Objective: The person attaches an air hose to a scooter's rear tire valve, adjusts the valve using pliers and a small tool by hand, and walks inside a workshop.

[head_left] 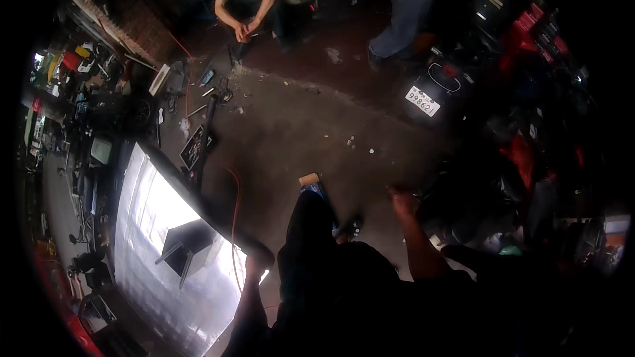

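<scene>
My left hand (256, 266) is low at the right edge of a shiny silver metal surface (142, 225). It is dark there, and I cannot make out its fingers or whether it touches that edge. On the metal lies a dark, box-like thing with leg-like bars (188, 246), perhaps a small stool on its side. My right hand (402, 199) is raised over the floor, beside the dark shapes at the right. Its fingers are blurred in shadow. Just beyond my dark-clothed knee, a small brown and blue box (309, 181) rests on the floor.
A seated person (245, 0) is at the far side, and another stands in jeans (397, 16). Motorcycles line the right, one with a white number plate (422, 101). A tray of small parts (195, 148), loose tools and a thin red hose (237, 205) lie left. Shelves crowd the left.
</scene>
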Action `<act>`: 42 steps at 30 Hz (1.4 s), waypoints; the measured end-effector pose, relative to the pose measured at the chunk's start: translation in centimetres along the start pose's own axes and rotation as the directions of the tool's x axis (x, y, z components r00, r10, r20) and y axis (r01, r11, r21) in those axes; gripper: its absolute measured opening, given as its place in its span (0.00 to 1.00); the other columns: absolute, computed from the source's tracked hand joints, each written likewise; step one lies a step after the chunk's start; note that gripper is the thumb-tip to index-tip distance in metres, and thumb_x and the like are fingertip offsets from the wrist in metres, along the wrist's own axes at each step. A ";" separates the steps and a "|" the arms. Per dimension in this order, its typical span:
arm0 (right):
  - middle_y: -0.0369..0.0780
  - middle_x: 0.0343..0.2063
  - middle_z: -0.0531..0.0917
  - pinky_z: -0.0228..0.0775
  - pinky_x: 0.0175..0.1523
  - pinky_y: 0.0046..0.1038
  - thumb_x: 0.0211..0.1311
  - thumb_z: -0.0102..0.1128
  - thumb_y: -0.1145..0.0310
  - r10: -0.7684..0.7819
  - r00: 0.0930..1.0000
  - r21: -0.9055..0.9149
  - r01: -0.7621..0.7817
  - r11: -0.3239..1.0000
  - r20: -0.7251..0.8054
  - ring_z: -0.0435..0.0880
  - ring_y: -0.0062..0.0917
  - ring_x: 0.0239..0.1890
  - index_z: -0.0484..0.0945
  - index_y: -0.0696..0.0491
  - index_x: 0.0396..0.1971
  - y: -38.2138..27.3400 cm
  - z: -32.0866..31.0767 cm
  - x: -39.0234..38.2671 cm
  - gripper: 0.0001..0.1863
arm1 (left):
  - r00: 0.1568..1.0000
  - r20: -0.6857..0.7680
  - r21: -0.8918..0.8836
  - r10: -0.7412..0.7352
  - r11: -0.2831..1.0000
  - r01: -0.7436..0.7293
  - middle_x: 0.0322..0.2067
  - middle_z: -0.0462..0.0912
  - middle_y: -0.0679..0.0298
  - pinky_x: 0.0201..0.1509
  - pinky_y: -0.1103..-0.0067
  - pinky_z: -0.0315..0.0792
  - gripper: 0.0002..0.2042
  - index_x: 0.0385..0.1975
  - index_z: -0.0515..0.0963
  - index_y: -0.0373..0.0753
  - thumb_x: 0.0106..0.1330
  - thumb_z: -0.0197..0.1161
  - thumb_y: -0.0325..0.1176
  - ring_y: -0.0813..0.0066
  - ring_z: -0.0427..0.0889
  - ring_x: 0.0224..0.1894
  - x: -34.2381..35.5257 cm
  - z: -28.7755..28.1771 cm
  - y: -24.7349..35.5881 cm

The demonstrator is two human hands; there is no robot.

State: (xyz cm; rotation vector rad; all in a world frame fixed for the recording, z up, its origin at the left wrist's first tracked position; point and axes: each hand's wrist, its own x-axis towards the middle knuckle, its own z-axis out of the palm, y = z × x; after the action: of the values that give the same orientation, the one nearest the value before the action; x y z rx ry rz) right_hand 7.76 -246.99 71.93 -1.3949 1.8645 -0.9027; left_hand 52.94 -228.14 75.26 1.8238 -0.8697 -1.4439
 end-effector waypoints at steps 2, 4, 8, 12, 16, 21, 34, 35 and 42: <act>0.40 0.27 0.78 0.67 0.33 0.26 0.60 0.55 0.58 -0.039 0.997 0.227 0.023 0.974 0.068 0.75 0.23 0.27 0.77 0.58 0.31 -3.8 0.6 2.0 0.16 | 0.997 -0.028 0.306 0.075 0.950 -0.063 0.23 0.78 0.62 0.25 0.78 0.71 0.04 0.29 0.75 0.37 0.56 0.56 0.29 0.72 0.78 0.22 2.9 -0.5 -5.3; 0.39 0.25 0.77 0.66 0.31 0.24 0.60 0.55 0.58 0.176 0.977 0.341 -0.206 0.917 0.117 0.74 0.21 0.25 0.76 0.58 0.29 -7.7 1.0 2.9 0.16 | 0.987 -0.052 0.484 0.151 0.869 -0.107 0.21 0.76 0.62 0.21 0.80 0.70 0.06 0.31 0.75 0.33 0.60 0.55 0.29 0.74 0.77 0.19 5.9 -1.5 -9.1; 0.38 0.23 0.77 0.64 0.27 0.22 0.61 0.54 0.59 0.368 0.913 0.396 -0.408 0.823 0.176 0.74 0.19 0.22 0.75 0.58 0.30 -7.6 2.4 7.9 0.15 | 0.997 -0.012 0.505 -0.076 0.860 0.072 0.27 0.79 0.59 0.30 0.73 0.73 0.08 0.30 0.78 0.37 0.56 0.58 0.33 0.66 0.79 0.28 13.3 -1.2 -5.9; 0.39 0.24 0.78 0.67 0.26 0.21 0.58 0.59 0.60 0.417 0.888 0.407 -0.460 0.789 0.195 0.75 0.20 0.22 0.75 0.57 0.32 -5.8 3.6 15.5 0.14 | 0.998 0.067 0.645 -0.005 0.763 -0.039 0.27 0.81 0.54 0.36 0.71 0.74 0.13 0.31 0.79 0.38 0.51 0.62 0.40 0.66 0.82 0.32 22.7 0.0 6.1; 0.35 0.19 0.75 0.60 0.17 0.18 0.56 0.59 0.63 0.616 0.730 0.521 -0.664 0.537 0.296 0.71 0.19 0.16 0.73 0.52 0.31 -1.2 2.6 19.4 0.09 | 0.982 0.009 0.461 -0.190 0.872 0.164 0.29 0.81 0.51 0.38 0.72 0.73 0.18 0.36 0.78 0.36 0.48 0.64 0.41 0.66 0.82 0.34 35.2 -2.4 12.6; 0.31 0.13 0.69 0.55 0.15 0.19 0.54 0.58 0.67 0.874 0.461 0.435 -0.826 0.360 0.152 0.69 0.18 0.13 0.68 0.46 0.18 -6.4 1.7 23.3 0.10 | 0.936 0.169 0.727 0.307 0.603 -0.329 0.36 0.80 0.49 0.44 0.68 0.72 0.21 0.40 0.77 0.36 0.52 0.61 0.45 0.53 0.80 0.41 51.2 -2.8 23.7; 0.34 0.14 0.73 0.60 0.16 0.20 0.54 0.57 0.68 0.656 0.747 0.384 -0.639 0.667 0.105 0.70 0.19 0.13 0.73 0.52 0.21 -15.0 9.8 55.2 0.07 | 0.898 0.279 0.547 0.341 0.712 -0.440 0.36 0.81 0.50 0.46 0.70 0.72 0.19 0.39 0.77 0.35 0.51 0.63 0.41 0.55 0.79 0.41 74.3 5.7 47.0; 0.35 0.15 0.75 0.61 0.17 0.21 0.54 0.57 0.67 0.595 0.790 0.121 -0.611 0.782 0.144 0.72 0.19 0.14 0.73 0.54 0.21 -13.6 11.1 57.5 0.08 | 0.954 0.242 0.663 0.175 0.689 -0.295 0.36 0.81 0.50 0.46 0.70 0.72 0.20 0.39 0.77 0.35 0.50 0.63 0.42 0.56 0.79 0.41 74.7 5.9 48.1; 0.35 0.21 0.78 0.66 0.26 0.20 0.56 0.59 0.67 0.338 0.904 0.314 -0.411 0.856 0.261 0.74 0.17 0.20 0.75 0.56 0.28 -34.4 14.5 83.1 0.08 | 0.958 -0.033 0.577 -0.285 0.777 0.251 0.38 0.80 0.50 0.48 0.69 0.71 0.22 0.36 0.78 0.33 0.45 0.65 0.44 0.57 0.78 0.43 77.5 0.6 47.5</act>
State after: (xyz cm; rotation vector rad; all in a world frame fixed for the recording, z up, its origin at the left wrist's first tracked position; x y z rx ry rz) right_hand 18.06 -336.56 84.90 -0.8205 1.6359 -0.8203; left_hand 60.89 -318.59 71.17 2.4518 -1.2159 -1.5135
